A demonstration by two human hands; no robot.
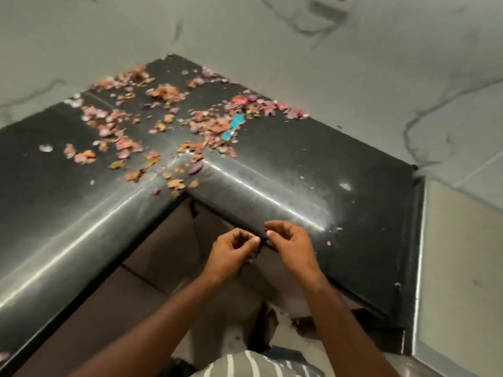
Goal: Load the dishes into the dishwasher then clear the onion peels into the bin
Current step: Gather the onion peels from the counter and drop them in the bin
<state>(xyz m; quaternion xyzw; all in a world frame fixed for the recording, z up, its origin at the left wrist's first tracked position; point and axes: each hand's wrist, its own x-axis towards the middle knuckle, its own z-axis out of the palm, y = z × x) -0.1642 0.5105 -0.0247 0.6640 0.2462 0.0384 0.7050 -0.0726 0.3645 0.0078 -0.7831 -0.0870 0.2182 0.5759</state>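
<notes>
Hovering at the inner edge of the black L-shaped surface (313, 170), my left hand (231, 251) and right hand (291, 240) sit close together, fingers (254, 240) loosely curled, thumb and fingertips nearly meeting. Whether either holds a small scrap I cannot tell. Onion peels (163, 126) lie scattered across the corner of the surface, well apart from both hands. A teal item (232, 126) and a red item (239, 99) lie among them. No container in view.
</notes>
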